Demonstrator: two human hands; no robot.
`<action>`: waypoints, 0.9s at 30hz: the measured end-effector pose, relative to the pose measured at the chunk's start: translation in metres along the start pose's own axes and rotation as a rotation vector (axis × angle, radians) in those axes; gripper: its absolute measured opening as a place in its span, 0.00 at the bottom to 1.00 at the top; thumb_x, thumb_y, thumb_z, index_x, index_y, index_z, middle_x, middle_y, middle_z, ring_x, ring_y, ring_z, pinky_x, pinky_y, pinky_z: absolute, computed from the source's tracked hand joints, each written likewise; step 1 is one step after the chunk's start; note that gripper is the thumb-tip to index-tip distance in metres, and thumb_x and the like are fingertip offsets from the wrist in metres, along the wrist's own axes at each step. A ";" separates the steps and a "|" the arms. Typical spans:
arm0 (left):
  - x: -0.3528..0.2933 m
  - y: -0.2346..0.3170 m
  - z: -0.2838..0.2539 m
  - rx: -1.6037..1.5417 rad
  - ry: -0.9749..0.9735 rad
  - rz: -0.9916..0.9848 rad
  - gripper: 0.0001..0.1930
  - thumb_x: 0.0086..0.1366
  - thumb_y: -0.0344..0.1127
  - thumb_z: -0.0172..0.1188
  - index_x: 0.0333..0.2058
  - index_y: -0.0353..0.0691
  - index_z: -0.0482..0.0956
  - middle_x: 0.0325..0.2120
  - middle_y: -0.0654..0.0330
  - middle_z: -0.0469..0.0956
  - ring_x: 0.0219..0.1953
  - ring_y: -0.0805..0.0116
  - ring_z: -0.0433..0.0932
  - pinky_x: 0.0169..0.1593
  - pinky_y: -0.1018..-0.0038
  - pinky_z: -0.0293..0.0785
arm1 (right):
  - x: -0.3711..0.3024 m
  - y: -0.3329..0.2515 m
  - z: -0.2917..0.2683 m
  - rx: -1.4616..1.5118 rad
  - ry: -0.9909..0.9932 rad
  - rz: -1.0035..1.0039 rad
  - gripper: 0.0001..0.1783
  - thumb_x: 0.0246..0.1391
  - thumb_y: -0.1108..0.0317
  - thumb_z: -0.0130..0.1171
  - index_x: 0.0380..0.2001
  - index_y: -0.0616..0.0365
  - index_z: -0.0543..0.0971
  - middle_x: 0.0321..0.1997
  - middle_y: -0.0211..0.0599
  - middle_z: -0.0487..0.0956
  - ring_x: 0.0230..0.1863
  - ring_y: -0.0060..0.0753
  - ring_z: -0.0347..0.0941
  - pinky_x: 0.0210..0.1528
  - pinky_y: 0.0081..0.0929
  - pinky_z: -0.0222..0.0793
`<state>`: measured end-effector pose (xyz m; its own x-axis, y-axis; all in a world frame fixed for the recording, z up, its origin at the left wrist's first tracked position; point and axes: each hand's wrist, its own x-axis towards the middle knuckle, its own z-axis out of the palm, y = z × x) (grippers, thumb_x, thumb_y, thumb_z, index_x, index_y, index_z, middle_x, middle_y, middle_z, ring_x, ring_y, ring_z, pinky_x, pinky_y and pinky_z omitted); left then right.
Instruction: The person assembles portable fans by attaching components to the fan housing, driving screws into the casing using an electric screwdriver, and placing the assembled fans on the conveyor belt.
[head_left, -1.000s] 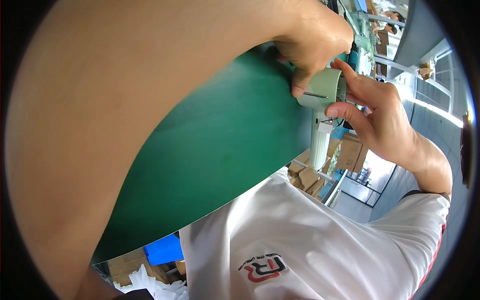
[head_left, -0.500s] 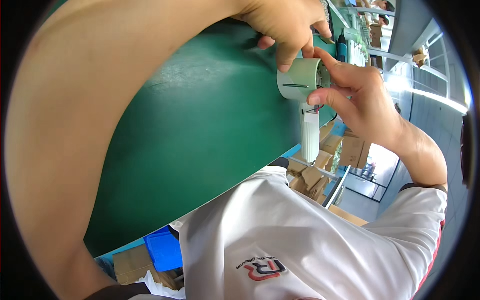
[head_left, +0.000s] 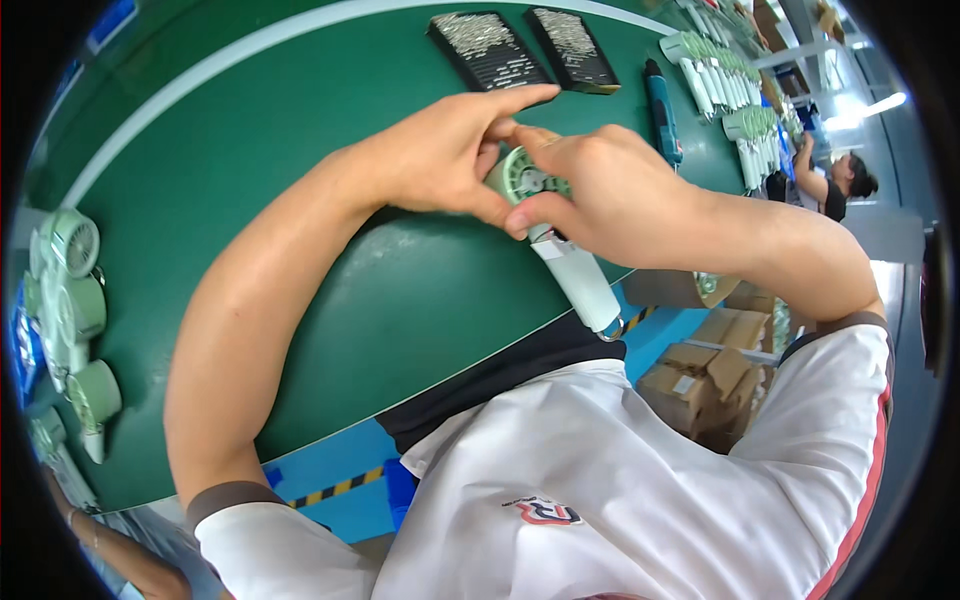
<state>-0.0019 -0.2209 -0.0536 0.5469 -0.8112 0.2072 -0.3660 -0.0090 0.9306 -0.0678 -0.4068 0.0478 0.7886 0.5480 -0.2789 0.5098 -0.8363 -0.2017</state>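
A small handheld fan [head_left: 580, 285] with a pale green round head and a whitish handle is between my two hands, just above the table's near edge. Its handle slants down toward my body and ends in a metal loop. The open side of the head shows parts inside, partly covered by fingers. My left hand [head_left: 430, 155] curls around the head's left side, thumb against it and index finger stretched past it. From the other side, my right hand [head_left: 625, 195] grips the head between thumb and fingers. Its fingertips nearly meet those of the left hand.
Two black trays [head_left: 490, 55] of small metal screws lie on the green table [head_left: 420, 300]. A teal electric screwdriver [head_left: 662, 115] lies to their right. Rows of fans [head_left: 715, 75] line the far right; more fans [head_left: 92, 390] stand left. Another person [head_left: 830, 180] works at right.
The fan has turned, so its head's open side now faces up toward me. My left hand has shifted from the head's far side to its left. The view has swung, bringing trays and fans in.
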 end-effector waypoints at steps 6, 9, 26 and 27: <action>-0.007 -0.001 -0.004 0.053 0.045 0.004 0.60 0.40 0.32 0.82 0.73 0.42 0.59 0.33 0.65 0.80 0.28 0.74 0.65 0.36 0.75 0.69 | 0.011 0.027 -0.013 0.198 0.033 -0.063 0.26 0.63 0.59 0.65 0.55 0.69 0.78 0.30 0.54 0.83 0.34 0.53 0.82 0.38 0.39 0.77; -0.003 0.011 -0.008 0.061 -0.014 -0.027 0.60 0.40 0.33 0.82 0.74 0.42 0.58 0.39 0.63 0.83 0.28 0.74 0.64 0.37 0.75 0.70 | 0.001 0.097 -0.020 0.313 0.471 -0.093 0.15 0.66 0.68 0.59 0.53 0.58 0.83 0.39 0.46 0.86 0.44 0.47 0.84 0.47 0.37 0.78; 0.007 0.029 -0.006 0.226 -0.095 -0.143 0.34 0.38 0.30 0.82 0.48 0.39 0.83 0.41 0.58 0.82 0.45 0.65 0.79 0.50 0.71 0.77 | -0.015 0.312 0.003 -0.548 0.254 -0.571 0.25 0.61 0.74 0.54 0.62 0.62 0.71 0.62 0.48 0.77 0.68 0.51 0.70 0.75 0.50 0.60; 0.006 0.027 -0.006 0.236 -0.093 -0.116 0.33 0.38 0.31 0.82 0.48 0.40 0.83 0.41 0.58 0.81 0.45 0.64 0.78 0.50 0.71 0.76 | -0.015 0.311 0.001 -0.551 0.258 -0.580 0.25 0.61 0.74 0.54 0.62 0.62 0.71 0.62 0.48 0.77 0.68 0.51 0.70 0.75 0.50 0.60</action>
<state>-0.0039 -0.2221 -0.0254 0.5277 -0.8470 0.0640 -0.4761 -0.2325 0.8481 0.0781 -0.6750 -0.0119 0.3696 0.9285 -0.0355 0.9006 -0.3486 0.2595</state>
